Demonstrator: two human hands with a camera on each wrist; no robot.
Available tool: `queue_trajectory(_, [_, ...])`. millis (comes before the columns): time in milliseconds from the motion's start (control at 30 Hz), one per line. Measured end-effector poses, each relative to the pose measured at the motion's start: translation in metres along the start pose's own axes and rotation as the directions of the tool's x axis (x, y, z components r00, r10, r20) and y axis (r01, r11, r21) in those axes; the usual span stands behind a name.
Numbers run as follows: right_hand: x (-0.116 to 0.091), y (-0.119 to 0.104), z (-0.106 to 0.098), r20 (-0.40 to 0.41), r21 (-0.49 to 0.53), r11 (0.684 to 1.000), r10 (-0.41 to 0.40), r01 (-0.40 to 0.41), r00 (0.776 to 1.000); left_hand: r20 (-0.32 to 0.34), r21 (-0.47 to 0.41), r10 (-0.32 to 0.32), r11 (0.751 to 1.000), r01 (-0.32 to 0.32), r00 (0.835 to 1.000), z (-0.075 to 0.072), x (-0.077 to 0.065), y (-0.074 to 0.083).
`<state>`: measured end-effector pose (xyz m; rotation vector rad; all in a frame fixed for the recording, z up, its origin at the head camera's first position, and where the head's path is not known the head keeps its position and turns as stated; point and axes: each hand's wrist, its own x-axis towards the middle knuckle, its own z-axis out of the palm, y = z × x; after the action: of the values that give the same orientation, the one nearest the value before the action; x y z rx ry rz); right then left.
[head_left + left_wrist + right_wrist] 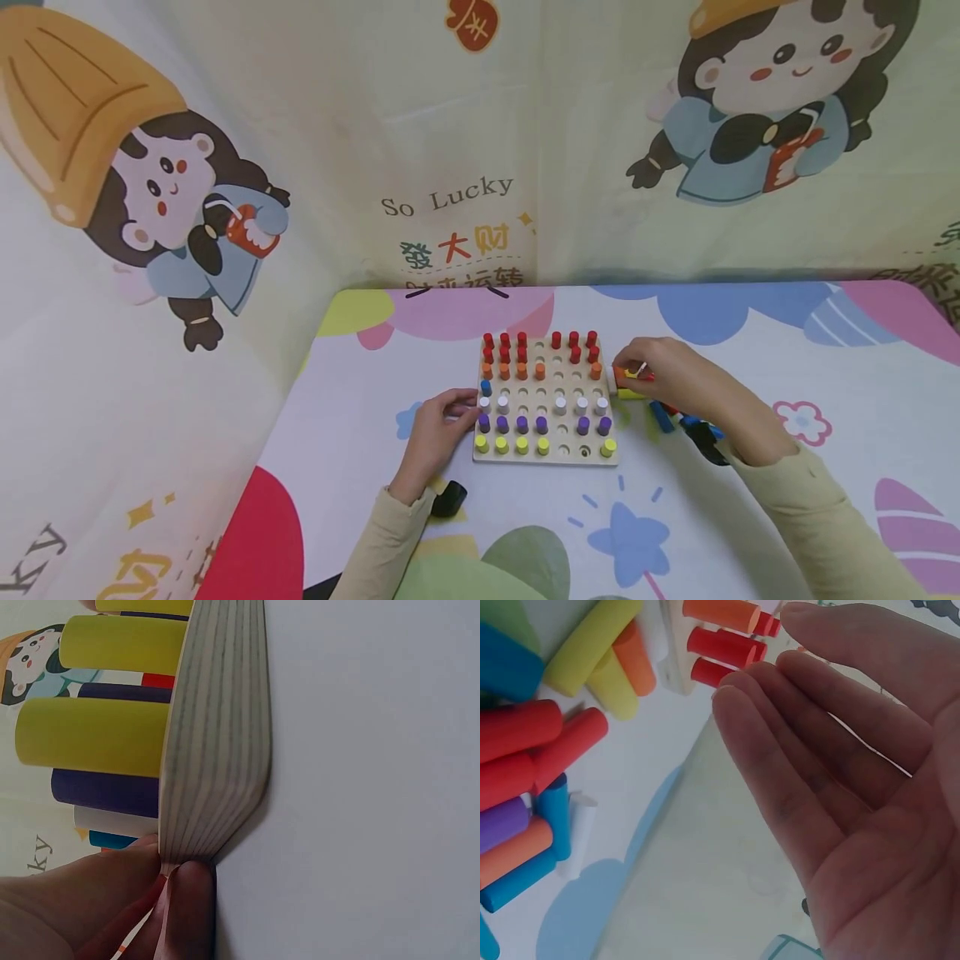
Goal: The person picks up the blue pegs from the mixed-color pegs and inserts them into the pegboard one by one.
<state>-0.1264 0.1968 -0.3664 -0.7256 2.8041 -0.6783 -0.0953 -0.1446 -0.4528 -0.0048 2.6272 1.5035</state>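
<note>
A wooden pegboard (551, 459) lies on the table, carrying rows of red, orange, white, purple and yellow pegs, plus one blue peg (486, 388) at the left. My left hand (435, 433) is at its left side; in the left wrist view, thumb and fingers grip the board's edge (217, 735) near a corner, beside a yellow peg (94, 735). To the right of the board, my right hand (663, 375) hovers over loose pegs. The right wrist view shows its palm and fingers (772, 780) loosely bent, holding nothing, with red pegs (720, 646) past the fingertips.
Loose pegs lie in a pile right of the board: yellow (592, 645), red (517, 727), blue (553, 817), orange (634, 660), purple and white. A patterned cloth covers the table (360, 367), and a printed curtain (330, 167) hangs behind it.
</note>
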Motion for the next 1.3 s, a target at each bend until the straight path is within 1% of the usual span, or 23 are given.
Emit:
queue_trajectory(133, [-0.004, 0.003, 0.0, -0.003, 0.002, 1.0, 0.015, -0.015, 1.0, -0.002, 0.007, -0.016, 1.0, 0.016, 1.0, 0.0, -0.001, 0.001])
queue_trajectory(367, [-0.01, 0.008, 0.002, 0.018, -0.032, 0.999, 0.027, -0.026, 0.999, -0.003, 0.004, 0.0, 1.0, 0.0, 1.0, 0.0, 0.0, 0.0])
queue_trajectory(467, [-0.013, 0.011, 0.005, 0.016, -0.044, 0.998, 0.036, -0.035, 0.999, -0.006, 0.001, -0.003, 1.0, 0.003, 1.0, 0.0, 0.0, 0.0])
queue_trajectory(533, [-0.015, 0.012, 0.006, 0.011, -0.049, 0.998, 0.044, -0.043, 0.999, -0.007, 0.001, 0.007, 1.0, -0.007, 1.0, 0.0, 0.0, -0.001])
queue_trajectory(600, [-0.016, 0.014, 0.008, 0.013, -0.046, 0.997, 0.057, -0.057, 0.998, -0.006, 0.001, 0.012, 1.0, -0.012, 1.0, 0.0, 0.0, -0.001])
queue_trajectory(733, [-0.02, 0.015, 0.011, 0.027, -0.037, 0.996, 0.082, -0.081, 0.996, -0.005, 0.008, 0.001, 1.0, -0.001, 1.0, 0.0, -0.001, 0.0])
queue_trajectory(800, [-0.022, 0.016, 0.013, 0.027, -0.037, 0.996, 0.08, -0.079, 0.996, -0.005, 0.01, -0.01, 1.0, 0.01, 1.0, 0.0, -0.001, 0.0])
queue_trajectory(1033, [-0.024, 0.017, 0.017, 0.02, -0.04, 0.996, 0.079, -0.078, 0.997, -0.011, 0.01, 0.004, 1.0, -0.003, 1.0, -0.001, -0.002, 0.0])
queue_trajectory(1167, [-0.027, 0.018, 0.02, 0.03, -0.032, 0.996, 0.08, -0.079, 0.996, -0.011, 0.013, -0.004, 1.0, 0.004, 1.0, -0.002, -0.003, 0.0])
queue_trajectory(1300, [-0.03, 0.02, 0.021, 0.048, -0.017, 0.996, 0.094, -0.093, 0.994, -0.006, 0.009, 0.005, 1.0, -0.005, 1.0, -0.001, -0.002, 0.0])
